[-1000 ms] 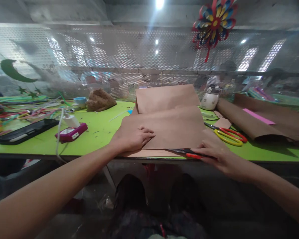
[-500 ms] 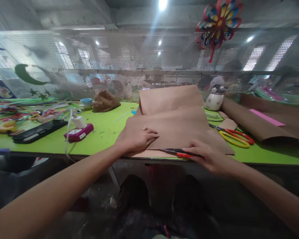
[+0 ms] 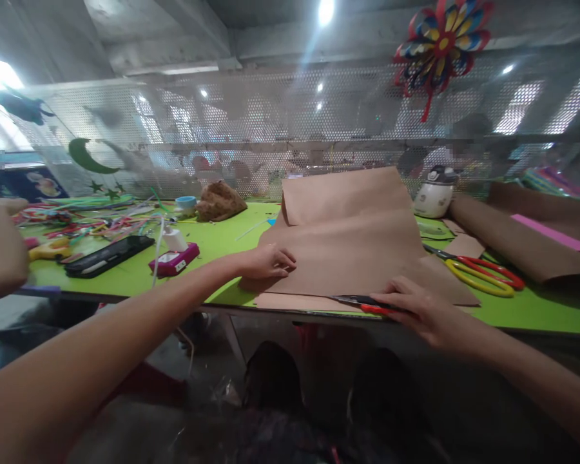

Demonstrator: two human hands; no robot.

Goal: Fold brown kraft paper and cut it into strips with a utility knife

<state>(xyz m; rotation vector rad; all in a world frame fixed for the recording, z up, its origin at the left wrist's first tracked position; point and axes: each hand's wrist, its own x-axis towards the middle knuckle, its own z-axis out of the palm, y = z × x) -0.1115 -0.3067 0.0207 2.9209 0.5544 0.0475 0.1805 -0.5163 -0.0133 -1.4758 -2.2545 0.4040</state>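
A large sheet of brown paper [image 3: 338, 258] lies in front of me, its far part folded up and standing at an angle. My left hand [image 3: 269, 261] rests on the sheet's near left part, fingers loosely bent and holding nothing. My right hand [image 3: 415, 306] grips a pair of scissors [image 3: 379, 310] with red on the handle, at the table's front edge. Their dark blades point left along the near edge of the sheet. A lighter brown strip [image 3: 290, 301] shows beneath that edge. Whether the blades are apart, I cannot tell.
Red and yellow-handled scissors [image 3: 483, 274] lie right of the paper, near a brown roll [image 3: 526, 245] and a white bottle [image 3: 435, 193]. Leftward are a purple power socket [image 3: 174, 260], a black phone-like object [image 3: 109, 256] and another person's arm [image 3: 0, 251].
My left hand has slid a little left over the paper, and its fingers are more bent. Another person's arm has come in at the left. The whole view has shifted slightly.
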